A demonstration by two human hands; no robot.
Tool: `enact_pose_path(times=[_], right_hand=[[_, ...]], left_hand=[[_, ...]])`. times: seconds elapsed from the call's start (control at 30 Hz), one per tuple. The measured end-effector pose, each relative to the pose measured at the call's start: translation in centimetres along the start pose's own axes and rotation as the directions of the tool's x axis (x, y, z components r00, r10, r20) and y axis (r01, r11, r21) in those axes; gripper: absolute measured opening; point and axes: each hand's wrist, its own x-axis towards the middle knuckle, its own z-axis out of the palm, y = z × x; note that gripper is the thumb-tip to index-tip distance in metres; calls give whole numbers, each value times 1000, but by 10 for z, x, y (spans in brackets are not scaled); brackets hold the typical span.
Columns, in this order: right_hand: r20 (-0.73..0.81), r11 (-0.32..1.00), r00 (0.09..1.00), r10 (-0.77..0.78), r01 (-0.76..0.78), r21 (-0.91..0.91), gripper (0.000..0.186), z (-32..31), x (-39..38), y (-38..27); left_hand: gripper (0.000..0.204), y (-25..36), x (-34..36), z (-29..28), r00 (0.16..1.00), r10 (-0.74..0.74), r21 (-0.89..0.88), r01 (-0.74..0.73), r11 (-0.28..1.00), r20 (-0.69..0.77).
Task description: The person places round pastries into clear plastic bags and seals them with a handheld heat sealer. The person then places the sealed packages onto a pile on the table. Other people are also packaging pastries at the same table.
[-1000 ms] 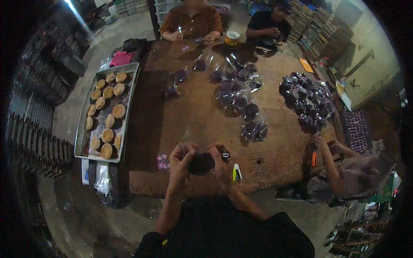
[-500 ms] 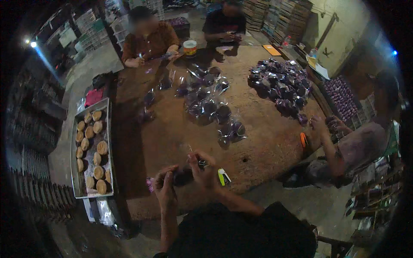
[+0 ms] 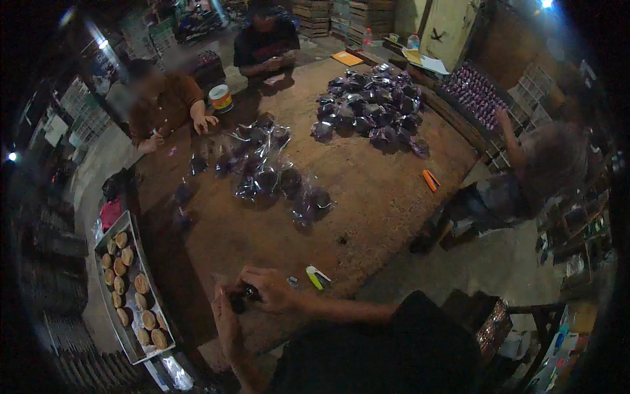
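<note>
My right hand (image 3: 268,289) is closed round a small dark object (image 3: 248,294) with shiny glints, partly hidden by its fingers; its kind cannot be made out. My left hand (image 3: 228,318) is close against it, fingers bent toward the same object. Right of my hands a lime-green and white stapler (image 3: 317,277) lies on the wooden table (image 3: 374,197), with a small grey piece (image 3: 293,282) beside it. Beyond my hands lie several clear plastic packets (image 3: 262,180) with dark round contents.
At left is a metal tray (image 3: 138,348) of round brown pastries (image 3: 119,266). A heap of purple-dark packets (image 3: 374,108) lies at the far right, near an orange stapler (image 3: 430,179). Co-workers sit at left, far side and right. A white-and-yellow tub (image 3: 221,98) stands at the far left edge.
The view has swung, so the table appears shifted left. My hands have come closer together round the dark object. The right co-worker's hand has moved from the table to the rack of purple packets.
</note>
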Motion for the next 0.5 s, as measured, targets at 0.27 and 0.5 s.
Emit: enact_pose_path(times=[0.27, 0.5], right_hand=[[80, 524, 843, 532, -402, 751, 44, 36, -7, 15], [-93, 767, 942, 323, -202, 609, 47, 31, -8, 28]], left_hand=[[18, -3, 6, 17, 900, 384, 230, -337, 913, -207], [24, -21, -5, 21, 961, 231, 229, -193, 954, -151]])
